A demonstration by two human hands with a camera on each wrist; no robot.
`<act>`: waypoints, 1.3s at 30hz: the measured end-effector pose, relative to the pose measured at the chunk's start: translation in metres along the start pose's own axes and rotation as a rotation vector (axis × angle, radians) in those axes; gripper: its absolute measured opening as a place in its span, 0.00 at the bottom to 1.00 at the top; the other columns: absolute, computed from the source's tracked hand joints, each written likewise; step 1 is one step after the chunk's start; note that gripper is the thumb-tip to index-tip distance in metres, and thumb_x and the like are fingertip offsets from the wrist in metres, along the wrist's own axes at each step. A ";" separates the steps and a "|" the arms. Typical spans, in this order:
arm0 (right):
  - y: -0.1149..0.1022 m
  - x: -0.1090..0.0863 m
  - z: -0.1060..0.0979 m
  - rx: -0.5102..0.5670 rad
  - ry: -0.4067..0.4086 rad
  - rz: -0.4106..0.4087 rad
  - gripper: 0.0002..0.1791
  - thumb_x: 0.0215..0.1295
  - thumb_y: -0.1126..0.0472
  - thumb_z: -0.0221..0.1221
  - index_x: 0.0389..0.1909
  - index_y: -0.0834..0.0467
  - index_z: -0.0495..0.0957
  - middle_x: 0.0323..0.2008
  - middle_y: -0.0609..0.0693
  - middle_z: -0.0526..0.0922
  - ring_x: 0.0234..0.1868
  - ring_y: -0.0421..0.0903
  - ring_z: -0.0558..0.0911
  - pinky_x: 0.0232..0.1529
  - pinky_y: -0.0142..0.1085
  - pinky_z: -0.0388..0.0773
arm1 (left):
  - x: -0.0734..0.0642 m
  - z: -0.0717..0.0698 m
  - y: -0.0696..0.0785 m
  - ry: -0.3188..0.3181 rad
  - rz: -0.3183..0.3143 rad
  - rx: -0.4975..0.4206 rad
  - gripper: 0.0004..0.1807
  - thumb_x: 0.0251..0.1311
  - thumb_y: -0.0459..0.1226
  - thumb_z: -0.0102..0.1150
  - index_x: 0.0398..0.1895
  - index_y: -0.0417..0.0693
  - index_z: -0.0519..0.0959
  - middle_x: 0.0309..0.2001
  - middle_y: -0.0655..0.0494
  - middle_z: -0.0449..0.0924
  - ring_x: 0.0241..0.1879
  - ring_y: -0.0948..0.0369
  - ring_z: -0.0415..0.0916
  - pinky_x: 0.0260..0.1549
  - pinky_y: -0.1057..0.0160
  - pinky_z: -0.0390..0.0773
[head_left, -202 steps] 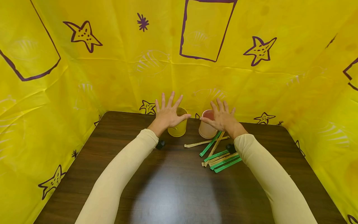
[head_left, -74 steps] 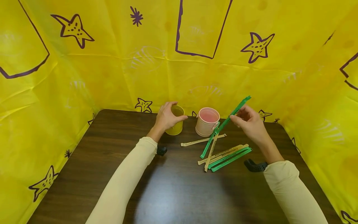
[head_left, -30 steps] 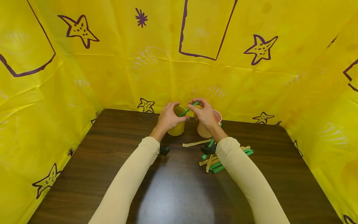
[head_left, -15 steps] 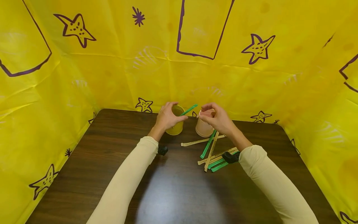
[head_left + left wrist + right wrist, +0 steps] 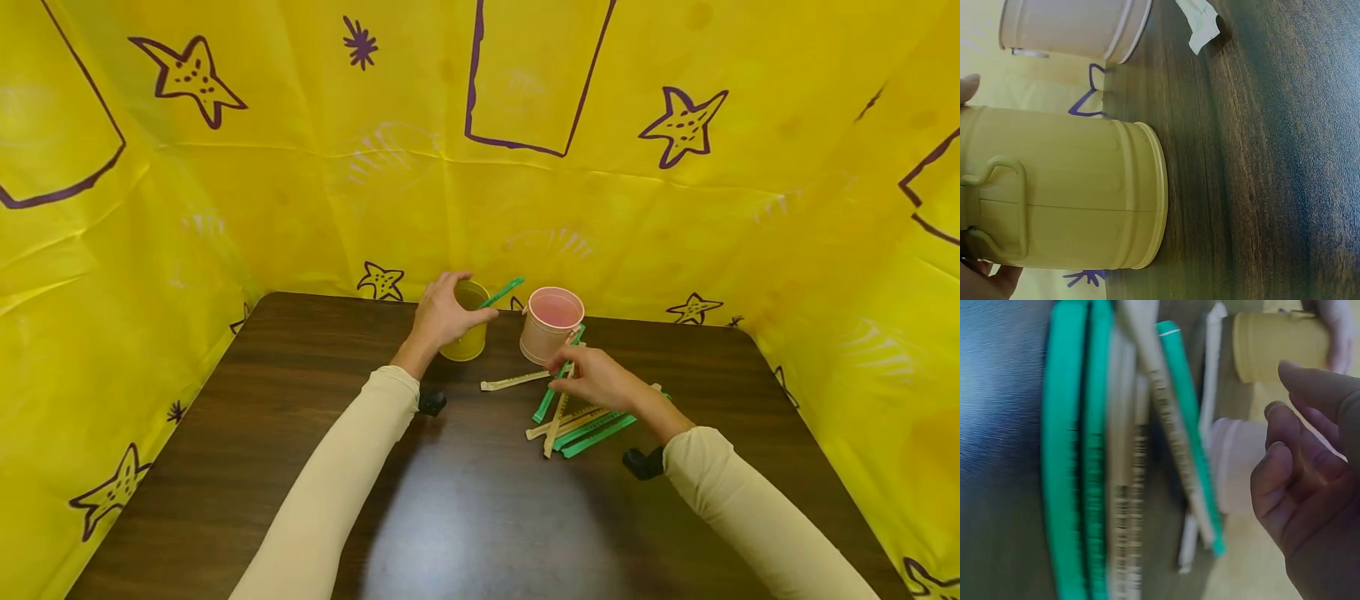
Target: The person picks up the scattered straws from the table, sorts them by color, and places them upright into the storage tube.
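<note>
Right hand [image 5: 602, 381] is the one to watch here. It's over the loose paper sticks, thumb and fingers loosely bent with a gap between, nothing pinched as far as I can see (right wrist view is pretty blurry, so I can't tell if a fingertip is grazing anything). The nearest green stick [image 5: 546, 404] is right under those fingers, its long axis running from the desk's near side up toward the far edge, tipped a bit right. A tan stick [image 5: 556, 429] lies close alongside. Right hand's way nearer to all that than the left.

Left hand [image 5: 441, 317] grips the yellow bucket [image 5: 466, 342] by its upper part, near the desk [image 5: 480, 517]'s far edge. Another green stick [image 5: 504, 292] leans in it, top poking out rightward. Pink bucket [image 5: 542, 342] stands just right of it.

Textures: smooth ribbed buckets, looped wire-type handle [image 5: 1023, 209] on the yellow one, flat printed wrappers with crimped ends, dark wood-grain desktop.
</note>
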State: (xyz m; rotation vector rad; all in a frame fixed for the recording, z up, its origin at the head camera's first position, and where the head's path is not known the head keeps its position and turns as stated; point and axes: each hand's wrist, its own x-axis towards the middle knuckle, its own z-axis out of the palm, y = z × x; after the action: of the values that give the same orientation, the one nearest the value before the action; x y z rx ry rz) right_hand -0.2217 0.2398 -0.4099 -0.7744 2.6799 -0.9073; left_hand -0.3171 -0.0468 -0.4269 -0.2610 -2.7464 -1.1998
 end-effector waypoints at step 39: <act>0.025 0.008 0.041 -0.172 0.077 -0.160 0.06 0.66 0.68 0.66 0.40 0.56 0.82 0.43 0.50 0.80 0.46 0.49 0.82 0.50 0.44 0.80 | -0.003 -0.002 0.000 0.011 0.015 -0.012 0.48 0.48 0.65 0.72 0.72 0.58 0.69 0.70 0.55 0.70 0.70 0.49 0.65 0.67 0.43 0.69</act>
State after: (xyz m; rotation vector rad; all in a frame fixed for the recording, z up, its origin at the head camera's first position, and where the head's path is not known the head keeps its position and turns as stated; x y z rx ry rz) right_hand -0.2242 0.2322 -0.4578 -1.0231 2.8250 -0.7619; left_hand -0.3145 -0.0481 -0.4261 -0.2754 -2.7238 -1.2109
